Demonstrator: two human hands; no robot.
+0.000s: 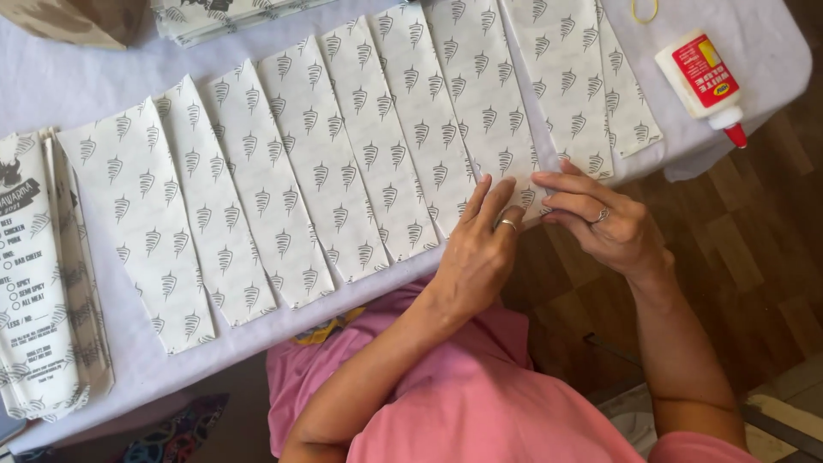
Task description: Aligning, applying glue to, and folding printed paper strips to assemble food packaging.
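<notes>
Both hands press flat on the near end of one patterned paper sheet point(506, 129) at the table's 5 o'clock edge: the left hand point(480, 249) lies open with fingers spread narrow, the right hand point(600, 219) pinches the sheet's corner. About nine such sheets overlap in a fanned row toward 9 o'clock. One glue bottle point(701, 81) lies at 2 o'clock, a stack of printed paper bags point(39, 283) at 9 o'clock, on the white tablecloth point(51, 81).

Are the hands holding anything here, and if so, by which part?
Both hands meet on one printed paper sheet at its near bottom end. The right hand pinches that edge; the left hand lies flat on it, pressing rather than taking a grip.
</notes>
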